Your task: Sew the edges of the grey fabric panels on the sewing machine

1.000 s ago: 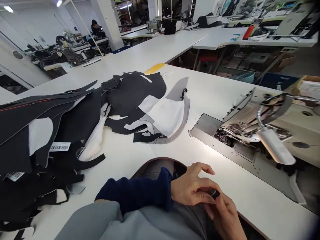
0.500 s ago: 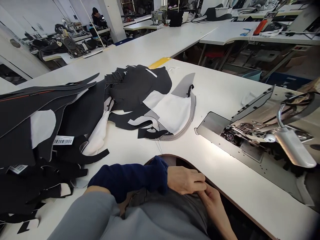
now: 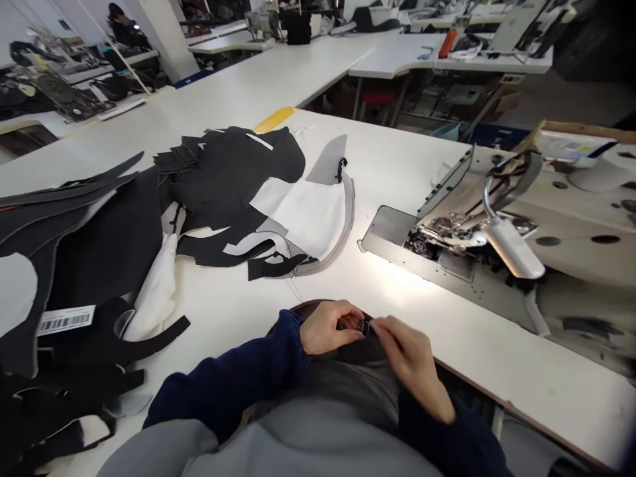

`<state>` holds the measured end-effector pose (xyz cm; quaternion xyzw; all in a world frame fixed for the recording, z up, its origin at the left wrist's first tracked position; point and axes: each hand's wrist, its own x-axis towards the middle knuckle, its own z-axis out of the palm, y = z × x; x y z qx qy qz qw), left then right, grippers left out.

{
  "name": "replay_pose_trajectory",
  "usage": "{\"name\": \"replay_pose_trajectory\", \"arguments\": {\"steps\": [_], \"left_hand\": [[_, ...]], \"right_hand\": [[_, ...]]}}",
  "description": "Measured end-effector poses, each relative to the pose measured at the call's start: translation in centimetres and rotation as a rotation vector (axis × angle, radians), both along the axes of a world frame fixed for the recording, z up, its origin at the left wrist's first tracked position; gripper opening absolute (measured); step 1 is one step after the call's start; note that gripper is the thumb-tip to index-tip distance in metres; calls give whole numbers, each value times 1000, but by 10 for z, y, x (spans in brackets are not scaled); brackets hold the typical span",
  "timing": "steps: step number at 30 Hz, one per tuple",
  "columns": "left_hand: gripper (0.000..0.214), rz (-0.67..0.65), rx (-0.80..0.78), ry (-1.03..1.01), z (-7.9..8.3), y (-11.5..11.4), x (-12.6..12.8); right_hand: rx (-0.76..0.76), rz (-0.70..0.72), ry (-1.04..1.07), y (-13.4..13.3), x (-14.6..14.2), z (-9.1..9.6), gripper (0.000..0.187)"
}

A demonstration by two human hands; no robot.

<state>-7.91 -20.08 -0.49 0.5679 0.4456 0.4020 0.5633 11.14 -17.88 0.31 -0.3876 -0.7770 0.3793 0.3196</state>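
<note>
In front of my lap, at the table's curved cut-out, my left hand (image 3: 328,328) is closed around a small dark cylinder with a shiny rim, which looks like a bobbin (image 3: 364,327). My right hand (image 3: 413,356) is right beside it, thumb and forefinger pinched together at the bobbin's edge. Whatever lies between those fingertips is too small to make out. Beyond my hands, a white fabric piece (image 3: 318,215) lies on a curved grey panel (image 3: 350,212), with loose threads trailing toward me. The sewing machine (image 3: 447,238) stands to the right, its bed uncovered near the needle area.
Dark cut fabric pieces (image 3: 233,165) are piled at the middle left. More dark panels (image 3: 109,245) and a barcode label (image 3: 67,320) lie at the left. A metal lamp (image 3: 514,248) hangs over the machine bed. Farther off, a person (image 3: 126,30) sits among other machines.
My hands have come up from my lap and apart, and the bobbin now shows between them. The view has turned right, shifting the scene leftward.
</note>
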Motion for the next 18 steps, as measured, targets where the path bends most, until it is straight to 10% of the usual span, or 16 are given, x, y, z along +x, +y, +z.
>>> {"name": "replay_pose_trajectory", "arguments": {"steps": [6, 10, 15, 18], "left_hand": [[27, -47, 79, -166, 9, -4, -6], [22, 30, 261, 27, 6, 2, -10], [20, -55, 324, 38, 3, 2, -4], [19, -13, 349, 44, 4, 3, -4]], "right_hand": [[-197, -11, 106, -5, -7, -22, 28], [-111, 178, 41, -18, -3, -9, 21], [-39, -81, 100, -2, -2, -8, 23], [-91, 54, 76, -3, -2, -9, 29]]}}
